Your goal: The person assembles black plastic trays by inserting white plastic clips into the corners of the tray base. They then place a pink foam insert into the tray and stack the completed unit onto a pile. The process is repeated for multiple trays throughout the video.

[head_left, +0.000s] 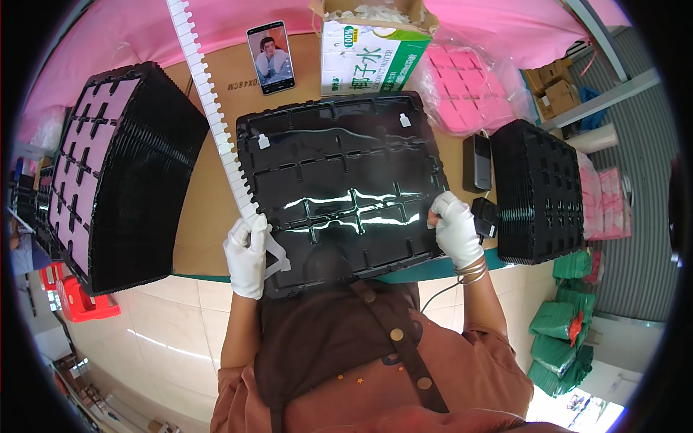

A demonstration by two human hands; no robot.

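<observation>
A black plastic tray (pixel 339 177) with raised cross-shaped ribs lies in front of me, its near edge close to my apron. Two small white stickers (pixel 264 141) sit near its far corners. In its white glove, my left hand (pixel 247 252) is closed on the lower end of a long white sticker strip (pixel 216 119), which runs up past the tray's left side. A loose piece of pale backing (pixel 278 254) curls beside those fingers, over the tray's near left corner. My gloved right hand (pixel 456 229) is at the tray's right edge, fingers curled together; what they pinch is hidden.
Tall stacks of black trays stand at left (pixel 137 180) and right (pixel 538 191). Behind the tray are a phone (pixel 271 58) and an open carton (pixel 372 54). A power bank (pixel 477 163) and a black adapter (pixel 484 216) with a cable lie near my right hand.
</observation>
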